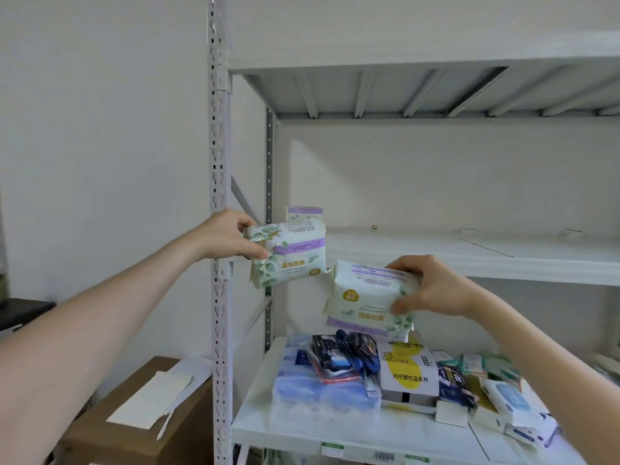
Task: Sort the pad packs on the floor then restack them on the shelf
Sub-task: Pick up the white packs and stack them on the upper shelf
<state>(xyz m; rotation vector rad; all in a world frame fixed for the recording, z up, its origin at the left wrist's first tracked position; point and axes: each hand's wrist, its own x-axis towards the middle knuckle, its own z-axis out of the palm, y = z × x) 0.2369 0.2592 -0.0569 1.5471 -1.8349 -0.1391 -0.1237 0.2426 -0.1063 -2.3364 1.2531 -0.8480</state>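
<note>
Though apart, pad packs (pixel 292 256) (pixel 365 293) in hands (pixel 223 234) (pixel 432 286)

- Left pack (pixel 288 255): white, green leaf sprigs, a lilac band.
- Right pack (pixel 367 295): white, lilac stripes, green leaves, a yellow badge.
- Far pack (pixel 303 213): white with a lilac top.
- Shelf (pixel 469 260): pale grey.
- Box (pixel 407 372): white with a yellow blob.
- Near bundle (pixel 315 396): pale blue.
- Carton (pixel 134 437), left: brown.

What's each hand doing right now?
Left hand: holds a pad pack.
Right hand: holds a second pad pack, lower down.
</note>
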